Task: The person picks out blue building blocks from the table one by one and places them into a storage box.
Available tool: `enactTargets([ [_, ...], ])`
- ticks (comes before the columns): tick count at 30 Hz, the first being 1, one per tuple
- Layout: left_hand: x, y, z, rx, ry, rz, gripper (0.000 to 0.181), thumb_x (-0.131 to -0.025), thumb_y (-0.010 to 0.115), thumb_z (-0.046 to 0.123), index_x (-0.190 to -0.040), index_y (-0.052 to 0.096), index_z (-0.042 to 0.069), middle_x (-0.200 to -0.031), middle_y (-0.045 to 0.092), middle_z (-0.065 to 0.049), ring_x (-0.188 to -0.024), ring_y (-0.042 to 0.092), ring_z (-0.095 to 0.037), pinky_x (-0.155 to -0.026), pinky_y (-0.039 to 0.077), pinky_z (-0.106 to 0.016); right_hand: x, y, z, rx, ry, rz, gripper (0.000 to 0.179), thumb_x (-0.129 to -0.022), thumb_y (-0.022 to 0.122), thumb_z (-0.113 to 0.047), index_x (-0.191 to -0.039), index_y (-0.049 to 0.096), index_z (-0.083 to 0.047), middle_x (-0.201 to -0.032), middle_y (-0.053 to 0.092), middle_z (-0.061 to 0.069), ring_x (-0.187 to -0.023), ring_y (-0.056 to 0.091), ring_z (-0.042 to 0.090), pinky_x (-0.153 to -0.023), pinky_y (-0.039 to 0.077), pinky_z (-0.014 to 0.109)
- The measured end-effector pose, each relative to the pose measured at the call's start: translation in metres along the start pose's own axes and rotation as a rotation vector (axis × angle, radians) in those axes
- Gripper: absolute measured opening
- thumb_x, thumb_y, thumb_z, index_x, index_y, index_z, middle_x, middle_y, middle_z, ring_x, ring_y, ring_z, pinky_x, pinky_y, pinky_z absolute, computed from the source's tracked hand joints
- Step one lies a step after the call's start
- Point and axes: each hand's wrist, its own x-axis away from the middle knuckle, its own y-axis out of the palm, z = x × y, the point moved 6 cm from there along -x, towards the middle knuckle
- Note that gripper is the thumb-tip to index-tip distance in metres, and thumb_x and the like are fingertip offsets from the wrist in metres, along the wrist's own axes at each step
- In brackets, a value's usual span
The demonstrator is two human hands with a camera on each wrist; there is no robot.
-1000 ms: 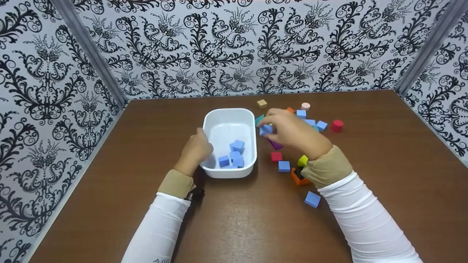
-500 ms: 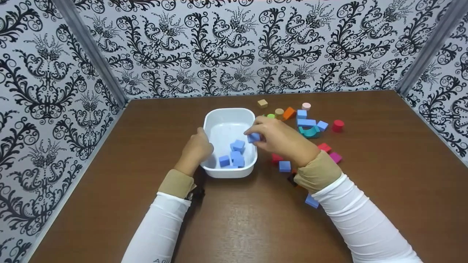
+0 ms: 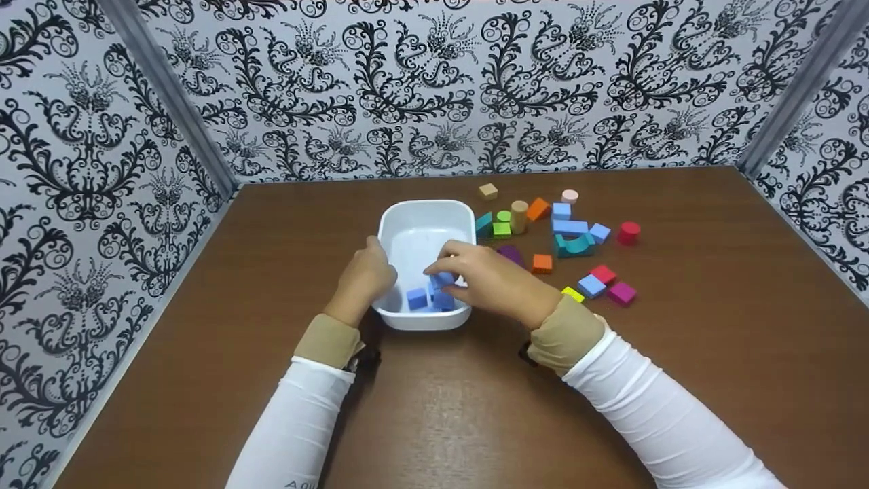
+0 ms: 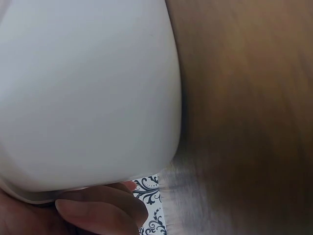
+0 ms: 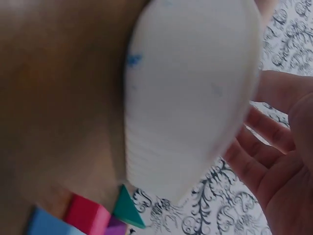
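Note:
On the table stands a white plastic tub point(image 3: 426, 216) with several blue blocks point(image 3: 417, 299) at its near end. My left hand point(image 3: 363, 275) grips the tub's left rim; in the left wrist view its fingers point(image 4: 100, 215) bend along the tub's edge. Reaching over the right rim, my right hand point(image 3: 485, 282) has a blue block point(image 3: 443, 279) between thumb and fingers, low over the other blocks. The right wrist view shows the tub wall point(image 5: 188, 98) hiding those fingertips, with several fingers point(image 5: 271, 127) visible beyond it.
Right of the tub lie loose coloured blocks: a teal arch point(image 3: 574, 248), a red cylinder point(image 3: 629, 233), an orange block point(image 3: 542, 263), a tan cylinder point(image 3: 519, 217), a magenta block point(image 3: 621, 293) and several blue ones point(image 3: 569, 227). Patterned walls point(image 3: 421, 88) border the table.
My right hand has carried the blue block leftward from beside the tub, over its rim and down toward the blocks inside. The left hand stays on the rim.

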Motion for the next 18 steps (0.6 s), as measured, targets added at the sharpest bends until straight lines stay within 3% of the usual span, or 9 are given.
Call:
enactTargets([
  [6,0.001,0.0,0.001,0.009,-0.004,-0.014,0.067,-0.098,0.053,0.008,-0.157,0.029,-0.013,-0.135,0.062,-0.036,-0.119,0.067,-0.044,-0.101,0.054,-0.056,0.0,0.012,0.006,-0.028,0.023,-0.014,0.034,-0.093,0.083,-0.009,-0.127,0.078,-0.008,-0.116,0.069,0.01,-0.109,0.071,0.024,-0.099,0.058,0.036],
  [18,0.0,0.001,0.001,-0.001,-0.036,-0.027,0.065,-0.097,0.053,0.009,-0.155,0.031,-0.01,-0.137,0.061,-0.034,-0.121,0.065,-0.044,-0.103,0.052,-0.057,-0.001,0.019,0.02,-0.097,0.179,-0.036,0.037,-0.094,0.081,-0.013,-0.132,0.077,-0.013,-0.118,0.07,0.007,-0.109,0.069,0.023,-0.101,0.057,0.039],
])
